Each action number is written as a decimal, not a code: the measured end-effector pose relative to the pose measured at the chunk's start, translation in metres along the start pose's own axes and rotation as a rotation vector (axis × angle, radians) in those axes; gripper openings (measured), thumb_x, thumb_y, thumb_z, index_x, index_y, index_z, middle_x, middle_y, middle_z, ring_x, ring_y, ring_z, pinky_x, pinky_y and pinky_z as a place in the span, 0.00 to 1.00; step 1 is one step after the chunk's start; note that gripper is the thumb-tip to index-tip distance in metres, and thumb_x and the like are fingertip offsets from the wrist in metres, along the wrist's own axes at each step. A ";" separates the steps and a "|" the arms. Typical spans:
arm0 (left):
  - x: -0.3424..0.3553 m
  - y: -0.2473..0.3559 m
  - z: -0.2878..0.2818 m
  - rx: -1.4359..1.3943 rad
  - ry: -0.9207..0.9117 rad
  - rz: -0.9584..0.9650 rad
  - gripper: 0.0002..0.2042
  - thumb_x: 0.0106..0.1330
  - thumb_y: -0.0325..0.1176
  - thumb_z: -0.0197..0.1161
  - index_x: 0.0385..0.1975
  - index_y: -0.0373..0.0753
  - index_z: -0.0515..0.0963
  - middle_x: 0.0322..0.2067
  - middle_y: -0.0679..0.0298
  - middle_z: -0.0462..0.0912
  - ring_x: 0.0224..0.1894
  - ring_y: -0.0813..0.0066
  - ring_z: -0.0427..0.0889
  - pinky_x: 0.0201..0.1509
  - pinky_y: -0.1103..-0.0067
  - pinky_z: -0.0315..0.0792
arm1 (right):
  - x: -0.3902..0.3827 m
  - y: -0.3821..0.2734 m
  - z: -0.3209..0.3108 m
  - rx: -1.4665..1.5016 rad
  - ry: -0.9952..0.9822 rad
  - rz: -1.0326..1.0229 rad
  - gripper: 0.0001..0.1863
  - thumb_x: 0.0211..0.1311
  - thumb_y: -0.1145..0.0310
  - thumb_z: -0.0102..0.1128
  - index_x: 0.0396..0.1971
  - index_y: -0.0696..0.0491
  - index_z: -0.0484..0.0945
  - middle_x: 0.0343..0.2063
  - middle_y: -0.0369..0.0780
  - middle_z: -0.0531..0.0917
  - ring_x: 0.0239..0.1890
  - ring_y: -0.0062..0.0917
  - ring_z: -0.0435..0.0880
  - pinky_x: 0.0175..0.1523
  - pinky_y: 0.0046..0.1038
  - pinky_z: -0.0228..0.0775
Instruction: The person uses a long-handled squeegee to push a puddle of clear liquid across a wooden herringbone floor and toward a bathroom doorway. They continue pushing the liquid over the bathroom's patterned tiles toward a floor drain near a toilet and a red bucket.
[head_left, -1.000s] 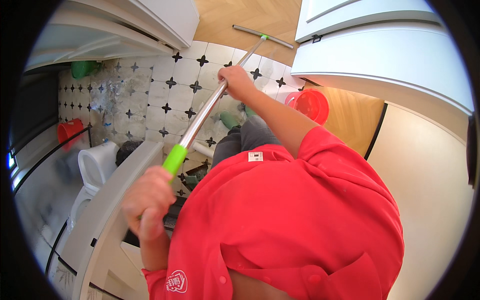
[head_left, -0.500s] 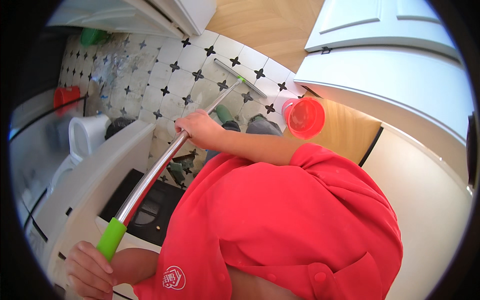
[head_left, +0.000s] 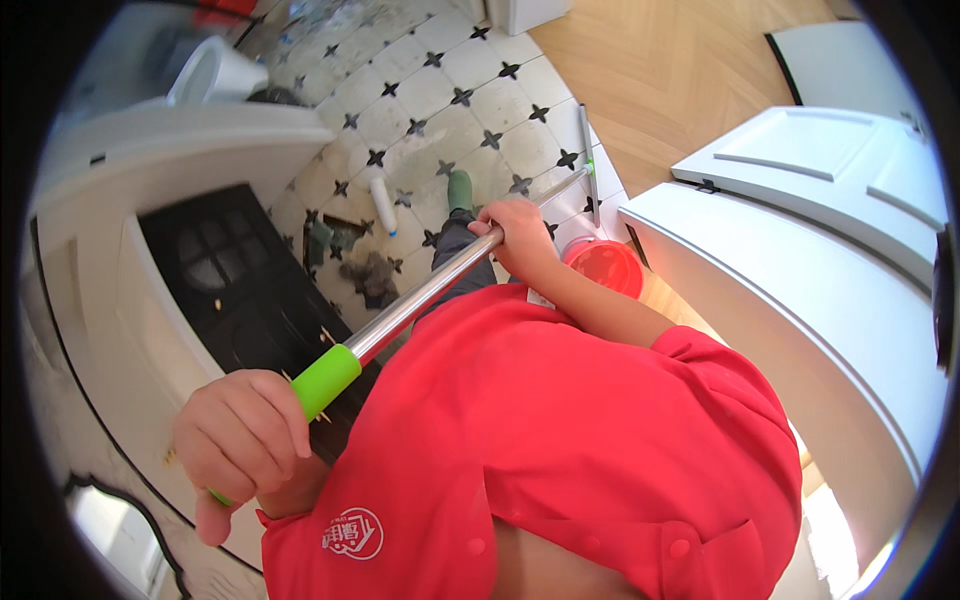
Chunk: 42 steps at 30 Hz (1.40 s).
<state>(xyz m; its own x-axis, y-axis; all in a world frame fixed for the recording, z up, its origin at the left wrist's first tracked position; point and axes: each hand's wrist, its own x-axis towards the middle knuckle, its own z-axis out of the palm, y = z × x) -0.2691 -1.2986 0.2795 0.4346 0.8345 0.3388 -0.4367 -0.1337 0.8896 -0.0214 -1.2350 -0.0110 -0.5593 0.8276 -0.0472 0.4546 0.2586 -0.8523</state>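
Observation:
A floor squeegee slants across the view from lower left to upper right, with a shiny metal pole [head_left: 425, 298], a green handle grip [head_left: 328, 380] and a long thin grey blade [head_left: 587, 150]. My left hand [head_left: 243, 440] is wrapped round the green grip at the near end. Farther along, my right hand [head_left: 515, 235] closes round the metal pole. The blade rests on the patterned tiles beside the wooden floor's edge. Just in front of it stands a red bucket [head_left: 608, 268], partly hidden by my right forearm.
White panelled doors [head_left: 790, 150] stand on the right. A white cylinder [head_left: 383, 206] and a dark rag [head_left: 372, 280] lie on the smeared tiles [head_left: 420, 160]. On the left are a black panel [head_left: 240, 270], a pale ledge [head_left: 200, 130] and a white toilet [head_left: 205, 72].
The squeegee blade has swung right, toward the wooden floor's edge and the bucket. Both hands have shifted right along with the pole, and the view has turned.

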 end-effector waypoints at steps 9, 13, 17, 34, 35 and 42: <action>-0.031 0.060 0.091 0.207 0.013 -0.042 0.17 0.62 0.48 0.63 0.17 0.44 0.72 0.18 0.69 0.78 0.20 0.78 0.77 0.37 0.82 0.76 | -0.019 -0.052 0.048 0.148 0.005 -0.322 0.09 0.53 0.67 0.65 0.23 0.52 0.73 0.17 0.41 0.75 0.25 0.41 0.73 0.33 0.39 0.63; -0.051 0.069 0.104 0.247 0.075 -0.043 0.17 0.60 0.44 0.65 0.18 0.40 0.72 0.17 0.65 0.76 0.19 0.74 0.76 0.33 0.81 0.75 | -0.013 -0.069 0.067 0.147 -0.127 -0.344 0.08 0.53 0.67 0.65 0.24 0.52 0.74 0.18 0.40 0.76 0.26 0.40 0.74 0.34 0.37 0.63; -0.077 0.073 0.085 0.138 0.111 -0.019 0.18 0.59 0.46 0.67 0.20 0.40 0.72 0.19 0.65 0.78 0.22 0.73 0.78 0.36 0.79 0.75 | -0.012 -0.079 0.072 0.140 -0.141 -0.297 0.07 0.54 0.67 0.63 0.25 0.51 0.75 0.19 0.39 0.77 0.27 0.37 0.75 0.40 0.36 0.63; -0.175 0.078 -0.088 -0.068 0.163 0.105 0.19 0.70 0.43 0.53 0.16 0.42 0.67 0.10 0.70 0.69 0.12 0.73 0.71 0.22 0.79 0.70 | -0.022 -0.094 0.182 0.038 -0.242 -0.034 0.09 0.55 0.62 0.62 0.23 0.50 0.75 0.20 0.41 0.79 0.27 0.40 0.77 0.38 0.36 0.63; -0.171 0.091 -0.093 -0.063 0.094 0.102 0.19 0.70 0.43 0.53 0.16 0.42 0.67 0.10 0.70 0.68 0.13 0.73 0.71 0.23 0.79 0.70 | -0.013 -0.108 0.187 0.038 -0.244 -0.055 0.09 0.55 0.62 0.62 0.23 0.50 0.75 0.20 0.41 0.78 0.27 0.39 0.77 0.38 0.36 0.63; -0.146 0.169 -0.108 0.133 -0.124 0.041 0.15 0.62 0.41 0.63 0.15 0.45 0.71 0.13 0.72 0.72 0.15 0.78 0.73 0.27 0.84 0.72 | 0.064 -0.172 0.224 0.126 -0.062 -0.245 0.08 0.59 0.65 0.59 0.24 0.50 0.72 0.17 0.39 0.73 0.26 0.38 0.75 0.39 0.37 0.63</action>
<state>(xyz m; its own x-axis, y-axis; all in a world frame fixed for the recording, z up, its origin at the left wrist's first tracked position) -0.4908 -1.3851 0.3473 0.5158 0.7558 0.4033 -0.3513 -0.2428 0.9042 -0.2906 -1.3380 0.0158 -0.6848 0.7152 0.1400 0.2130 0.3802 -0.9000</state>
